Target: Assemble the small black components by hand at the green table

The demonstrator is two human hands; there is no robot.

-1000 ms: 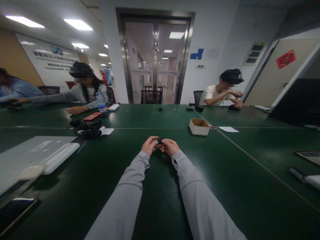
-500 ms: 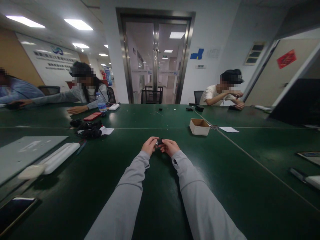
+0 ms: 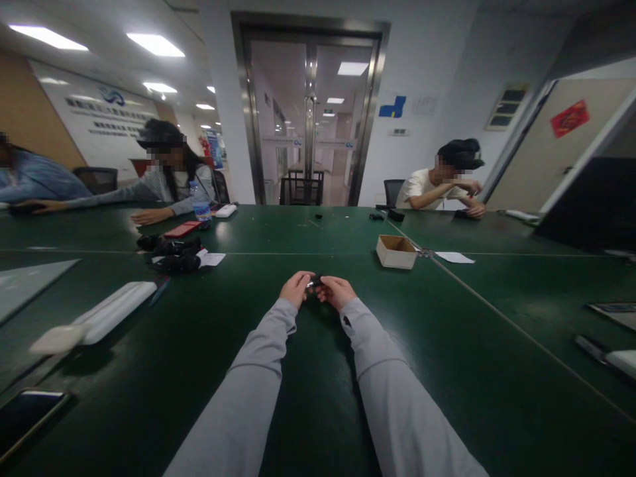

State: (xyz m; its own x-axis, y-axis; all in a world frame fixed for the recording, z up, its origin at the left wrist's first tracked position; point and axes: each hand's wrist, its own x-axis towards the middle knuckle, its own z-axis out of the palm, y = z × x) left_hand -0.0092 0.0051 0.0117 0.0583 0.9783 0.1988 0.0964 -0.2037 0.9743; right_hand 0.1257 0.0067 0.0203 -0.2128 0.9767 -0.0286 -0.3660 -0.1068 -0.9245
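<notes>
Above the green table [image 3: 318, 371], my two hands meet in front of me over a small black item with a shiny silvery part [image 3: 315, 282]. Its kind is too small to make out. My left hand [image 3: 296, 289] pinches the silvery end between thumb and fingers. On the other side, my right hand [image 3: 336, 292] is closed on the black end. The fingers cover much of the item. Right of my hands and farther back stands a small open cardboard box [image 3: 396, 252].
To the left lie black bundled gear [image 3: 173, 255], a white oblong case [image 3: 116, 311], a phone [image 3: 30, 421] and a grey panel [image 3: 30, 285]. A water bottle [image 3: 200, 202] stands by a red phone [image 3: 183, 229]. Co-workers sit across the table. Paper [image 3: 454, 257] lies right of the box.
The grey panel at the left has slid farther left, with a co-worker's arm stretched that way. My hands keep nearly the same place and hold on the small item.
</notes>
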